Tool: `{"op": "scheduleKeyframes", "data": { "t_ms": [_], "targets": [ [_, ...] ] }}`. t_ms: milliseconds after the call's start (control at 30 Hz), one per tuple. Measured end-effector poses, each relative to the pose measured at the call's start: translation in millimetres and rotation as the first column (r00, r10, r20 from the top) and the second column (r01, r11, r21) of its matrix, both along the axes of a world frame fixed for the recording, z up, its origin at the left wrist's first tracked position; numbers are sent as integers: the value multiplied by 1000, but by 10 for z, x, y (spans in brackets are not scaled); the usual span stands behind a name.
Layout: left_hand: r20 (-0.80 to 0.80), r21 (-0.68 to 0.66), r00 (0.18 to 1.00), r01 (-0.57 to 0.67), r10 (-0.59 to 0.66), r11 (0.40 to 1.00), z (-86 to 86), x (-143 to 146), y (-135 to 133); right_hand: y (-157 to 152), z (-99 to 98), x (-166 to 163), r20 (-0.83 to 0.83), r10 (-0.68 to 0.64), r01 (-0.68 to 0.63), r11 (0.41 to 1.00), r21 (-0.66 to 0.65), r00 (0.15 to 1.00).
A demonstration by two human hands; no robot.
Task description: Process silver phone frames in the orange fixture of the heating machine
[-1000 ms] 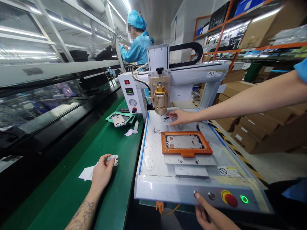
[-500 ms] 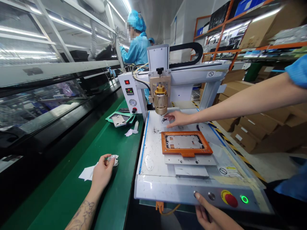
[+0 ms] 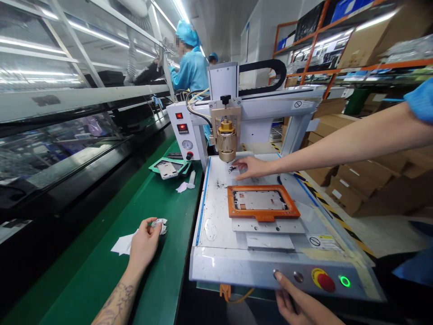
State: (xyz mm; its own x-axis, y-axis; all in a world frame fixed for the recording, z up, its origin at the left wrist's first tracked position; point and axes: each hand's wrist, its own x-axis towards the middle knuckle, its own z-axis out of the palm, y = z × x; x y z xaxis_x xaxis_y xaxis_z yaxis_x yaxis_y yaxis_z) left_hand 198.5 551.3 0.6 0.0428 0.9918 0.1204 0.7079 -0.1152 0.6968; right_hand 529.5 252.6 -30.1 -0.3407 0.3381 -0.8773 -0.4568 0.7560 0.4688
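Observation:
My left hand (image 3: 144, 243) rests on the green conveyor belt (image 3: 101, 275), fingers pinched on a crumpled white wipe (image 3: 159, 224); a flat white sheet (image 3: 122, 244) lies just beside it. My right hand (image 3: 296, 301) is at the front panel of the white dispensing machine (image 3: 237, 266), holding nothing, with its index fingertip on a small silver button (image 3: 276, 274). An orange fixture (image 3: 262, 201) holding a silver phone frame sits on the machine bed. A co-worker's bare arm reaches in from the right, with the hand (image 3: 252, 167) flat on the bed under the brass nozzle (image 3: 226, 141).
A second silver button (image 3: 298, 276), a red stop button (image 3: 325, 282) and a lit green button (image 3: 344, 281) line the panel. A green fixture with a phone part (image 3: 169, 168) lies on the belt. A person in blue (image 3: 191, 63) works behind. Cardboard boxes (image 3: 365, 180) stand right.
The co-worker's hand has shifted slightly to the right under the nozzle, uncovering a black smear on the bed. My own hands have stayed put.

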Motion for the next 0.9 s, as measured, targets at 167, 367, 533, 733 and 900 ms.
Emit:
{"op": "scheduleKeyframes", "data": {
  "t_ms": [167,367,533,733,900],
  "targets": [
    [-4,4,1000,1,-1,1000,-19,-12,15,17,60,-12,-35,7,-8,1000,-22,999],
    [0,8,1000,2,-2,1000,-4,3,17,-12,-8,-5,-39,-10,10,1000,6,999],
    [-3,13,1000,3,-3,1000,-11,-8,12,0,50,-8,-43,10,-10,1000,8,999],
    [-7,7,1000,4,-4,1000,-19,-26,16,-20,-16,2,-27,19,-19,1000,16,999],
    [-11,3,1000,4,-4,1000,-21,-20,23,-21,-28,-7,-71,-44,45,999,4,996]
  ]
}}
